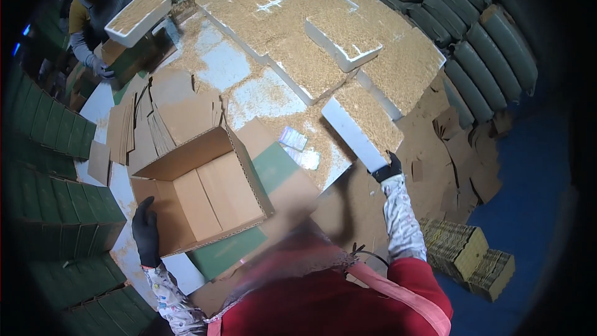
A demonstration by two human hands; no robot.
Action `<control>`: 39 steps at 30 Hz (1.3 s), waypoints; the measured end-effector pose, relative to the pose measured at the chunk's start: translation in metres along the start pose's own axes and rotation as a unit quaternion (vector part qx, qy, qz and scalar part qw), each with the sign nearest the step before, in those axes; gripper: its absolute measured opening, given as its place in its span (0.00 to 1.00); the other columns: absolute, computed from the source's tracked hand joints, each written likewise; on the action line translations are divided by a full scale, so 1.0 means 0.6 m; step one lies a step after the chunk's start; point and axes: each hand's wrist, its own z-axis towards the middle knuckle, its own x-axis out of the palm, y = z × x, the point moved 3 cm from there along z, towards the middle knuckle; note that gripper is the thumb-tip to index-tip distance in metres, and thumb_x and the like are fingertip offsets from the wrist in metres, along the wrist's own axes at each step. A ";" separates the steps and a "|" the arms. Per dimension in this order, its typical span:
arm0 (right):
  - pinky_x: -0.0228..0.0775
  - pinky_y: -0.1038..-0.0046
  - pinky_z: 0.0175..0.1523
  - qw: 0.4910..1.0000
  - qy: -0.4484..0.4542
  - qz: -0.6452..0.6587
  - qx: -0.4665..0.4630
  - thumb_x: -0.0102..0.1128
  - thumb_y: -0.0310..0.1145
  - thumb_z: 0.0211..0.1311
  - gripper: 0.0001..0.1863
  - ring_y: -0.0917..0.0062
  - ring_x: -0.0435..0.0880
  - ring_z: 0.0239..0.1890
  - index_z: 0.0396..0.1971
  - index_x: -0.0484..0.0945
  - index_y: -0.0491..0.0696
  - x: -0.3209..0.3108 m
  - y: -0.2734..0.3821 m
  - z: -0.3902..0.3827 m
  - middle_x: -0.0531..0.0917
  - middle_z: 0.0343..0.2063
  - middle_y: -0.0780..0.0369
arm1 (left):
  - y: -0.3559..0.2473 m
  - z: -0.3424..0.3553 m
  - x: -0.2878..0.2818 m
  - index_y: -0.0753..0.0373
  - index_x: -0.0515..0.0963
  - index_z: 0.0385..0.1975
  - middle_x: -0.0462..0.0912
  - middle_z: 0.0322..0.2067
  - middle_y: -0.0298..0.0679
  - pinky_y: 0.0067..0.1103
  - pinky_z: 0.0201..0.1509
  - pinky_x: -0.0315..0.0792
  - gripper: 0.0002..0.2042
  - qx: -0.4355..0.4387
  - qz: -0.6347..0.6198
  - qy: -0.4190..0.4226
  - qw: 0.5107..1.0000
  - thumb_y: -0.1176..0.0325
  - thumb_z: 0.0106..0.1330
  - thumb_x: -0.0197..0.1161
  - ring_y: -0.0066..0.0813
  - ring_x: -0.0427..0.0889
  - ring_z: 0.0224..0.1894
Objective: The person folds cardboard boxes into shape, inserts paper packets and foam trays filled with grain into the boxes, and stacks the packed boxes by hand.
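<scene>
An open, empty cardboard box [221,202] sits at the table's near left, and my left hand [146,230], in a dark glove, grips its left side. My right hand [388,168], also gloved, is closed on the near end of a white foam tray [367,124] filled with pale shavings-like material, held tilted at the table's right edge. Beside the box lie flattened cardboard pieces [161,112] and two small printed packets [293,139]. More filled trays [280,25] cover the far part of the table [224,56].
A co-worker [87,18] at the upper left holds another filled tray [138,18]. Green cartons [56,199] are stacked at the left. Grey-green sacks [485,68] stand at the upper right, cardboard scraps [460,168] lie on the floor, and striped yellow stacks [457,249] sit at lower right.
</scene>
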 end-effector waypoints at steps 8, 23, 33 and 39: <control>0.58 0.54 0.59 0.969 0.134 -0.199 0.051 0.49 0.35 0.53 0.31 0.59 0.67 0.56 0.58 0.56 0.44 0.274 -0.103 -0.172 0.67 0.54 0.52 | -0.016 0.011 0.002 0.64 0.67 0.53 0.71 0.51 0.45 0.25 0.57 0.61 0.19 -0.002 -0.088 -0.014 0.996 0.67 0.61 0.52 0.35 0.69 0.54; 0.61 0.72 0.57 0.787 0.377 -0.449 0.189 0.48 0.18 0.50 0.33 0.67 0.67 0.56 0.60 0.53 0.41 0.512 -0.415 -0.233 0.63 0.57 0.54 | 0.041 0.023 0.086 0.64 0.57 0.60 0.63 0.57 0.35 0.18 0.63 0.51 0.26 0.003 -0.719 0.023 0.695 0.52 0.71 0.28 0.21 0.60 0.59; 0.61 0.72 0.54 0.596 0.295 -0.739 0.109 0.52 0.15 0.47 0.44 0.70 0.67 0.54 0.64 0.41 0.51 0.435 -0.440 -0.155 0.65 0.55 0.57 | 0.021 0.003 0.055 0.65 0.52 0.62 0.57 0.61 0.41 0.21 0.65 0.48 0.22 0.153 -0.395 -0.095 0.901 0.64 0.70 0.37 0.28 0.56 0.62; 0.64 0.70 0.52 0.267 0.354 -0.887 -0.128 0.59 0.34 0.46 0.47 0.62 0.73 0.50 0.61 0.38 0.39 0.445 -0.471 -0.160 0.71 0.47 0.45 | 0.128 0.121 0.084 0.60 0.63 0.56 0.70 0.51 0.44 0.26 0.53 0.64 0.25 -0.060 -0.357 -0.171 0.917 0.58 0.59 0.56 0.35 0.70 0.51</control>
